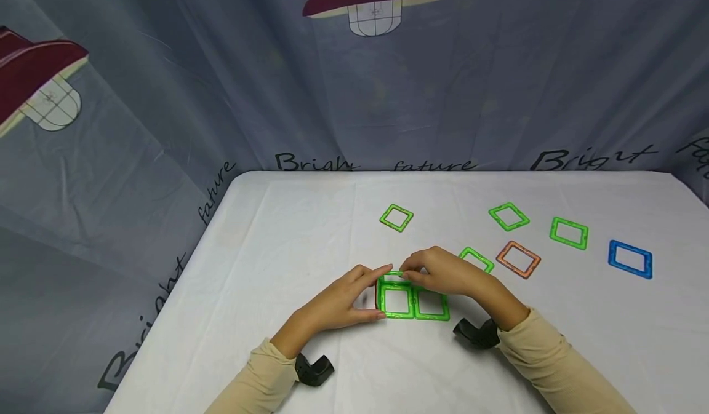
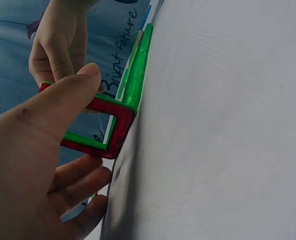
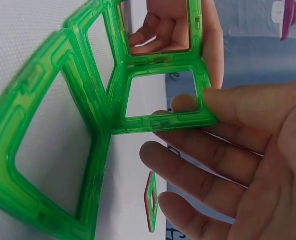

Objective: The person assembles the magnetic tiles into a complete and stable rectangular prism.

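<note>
My left hand [image 1: 346, 300] grips an upright square magnetic tile [image 2: 123, 125], red outside and green inside, with thumb and fingers at its opposite edges. It stands at the left side of a flat green tile [image 1: 396, 315]. Joined to that one on the right lies a second flat green tile [image 1: 433, 317]. At the back, my right hand [image 1: 443, 269] pinches an upright green tile [image 3: 160, 122] between thumb and finger. In the right wrist view this tile meets the left upright one at a corner.
Beyond the hands lie a small red-edged green tile [image 1: 405, 221] and, to the right, an orange tile [image 1: 512, 266], a blue tile [image 1: 630, 269] and several more green ones. One green tile [image 1: 480, 256] is partly hidden behind the right hand. A patterned grey curtain [image 1: 443, 94] hangs behind the table.
</note>
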